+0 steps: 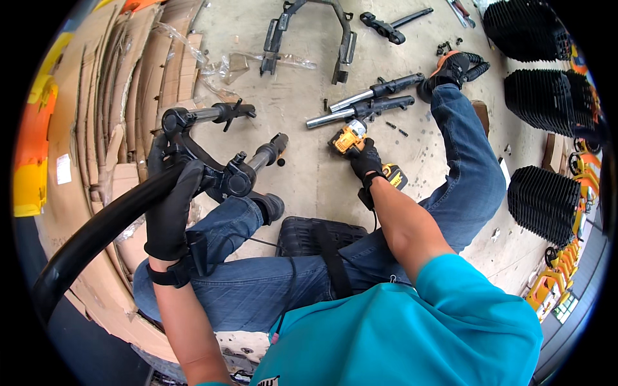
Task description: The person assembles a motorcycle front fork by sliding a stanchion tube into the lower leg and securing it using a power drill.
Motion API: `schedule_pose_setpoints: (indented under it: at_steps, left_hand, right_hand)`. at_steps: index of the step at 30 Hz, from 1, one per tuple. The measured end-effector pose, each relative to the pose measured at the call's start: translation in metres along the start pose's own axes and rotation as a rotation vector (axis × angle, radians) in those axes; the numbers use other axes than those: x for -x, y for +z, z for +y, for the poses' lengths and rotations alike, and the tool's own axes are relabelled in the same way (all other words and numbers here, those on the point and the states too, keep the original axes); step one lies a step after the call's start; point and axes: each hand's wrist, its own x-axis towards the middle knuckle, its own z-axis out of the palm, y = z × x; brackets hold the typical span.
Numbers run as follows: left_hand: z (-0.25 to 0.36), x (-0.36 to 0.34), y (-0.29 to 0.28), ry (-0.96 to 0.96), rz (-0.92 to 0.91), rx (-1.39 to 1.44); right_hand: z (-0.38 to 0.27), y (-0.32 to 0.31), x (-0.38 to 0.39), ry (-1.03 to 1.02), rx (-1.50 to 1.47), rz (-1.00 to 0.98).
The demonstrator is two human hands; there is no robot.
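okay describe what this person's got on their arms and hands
Both the left hand and right hand wear black work gloves with wrist straps. The forearms are bare below the short sleeves of a teal shirt.

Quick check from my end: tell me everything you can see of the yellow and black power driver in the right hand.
The power driver is a cordless pistol-grip tool with a yellow body, black trim and a yellow-black battery block at the foot of its handle. The casing looks like plastic. The right hand, in a black glove, is wrapped around the handle. The nose points away from the person, toward two fork tubes lying on the concrete floor. The bit is too small to make out, and whether it touches anything cannot be told.
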Motion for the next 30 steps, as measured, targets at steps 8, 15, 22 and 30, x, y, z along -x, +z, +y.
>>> schedule_pose_setpoints:
  at_steps: [8,15,22,30]
  left_hand:
    - [-0.01,0.003,-0.006,-0.084,0.009,0.126]
    - [-0.006,0.003,-0.012,-0.177,-0.074,0.152]
    - [-0.019,0.009,-0.029,-0.231,-0.075,0.212]
    - [-0.032,0.016,-0.039,-0.193,-0.042,0.198]
  right_hand:
    - [-0.029,-0.051,0.029,-0.217,-0.242,0.024]
    - [-0.101,-0.121,0.07,-0.386,-0.574,-0.357]
    - [-0.159,-0.187,0.135,-0.654,-0.742,-0.674]
    - [-0.176,-0.191,0.134,-0.662,-0.67,-1.018]
